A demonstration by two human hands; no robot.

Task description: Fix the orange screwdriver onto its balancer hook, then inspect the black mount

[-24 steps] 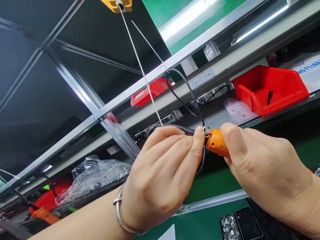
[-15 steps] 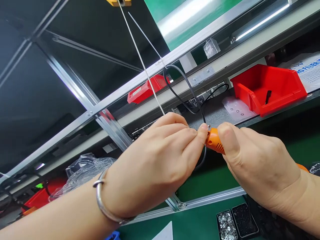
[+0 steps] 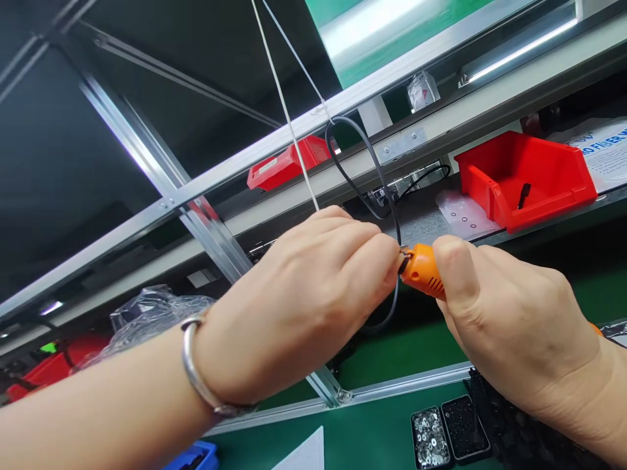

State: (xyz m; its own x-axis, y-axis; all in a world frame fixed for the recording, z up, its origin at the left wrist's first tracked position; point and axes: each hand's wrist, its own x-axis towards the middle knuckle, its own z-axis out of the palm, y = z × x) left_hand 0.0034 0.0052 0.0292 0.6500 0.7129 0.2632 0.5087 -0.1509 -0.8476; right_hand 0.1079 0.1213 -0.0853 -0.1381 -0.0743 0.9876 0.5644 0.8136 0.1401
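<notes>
My right hand (image 3: 509,320) grips the orange body of an electric screwdriver (image 3: 421,271), held up in front of the shelving. My left hand (image 3: 304,300) is closed around the tool's cord end, its fingertips pinched at the metal ring on the orange cap. A black cable (image 3: 365,166) loops up from there to the shelf rail, and a white cord (image 3: 287,111) runs up out of the frame. A silver bangle (image 3: 193,369) sits on my left wrist.
A red bin (image 3: 529,176) with a small black part stands on the shelf at right; another red bin (image 3: 289,166) sits further back. Trays of small screws (image 3: 448,434) lie on the green bench below. A crumpled plastic bag (image 3: 147,316) lies at left.
My left hand has rotated and closed further over the cable's strain relief, hiding it. The view has shifted slightly; the yellow balancer overhead has left the frame.
</notes>
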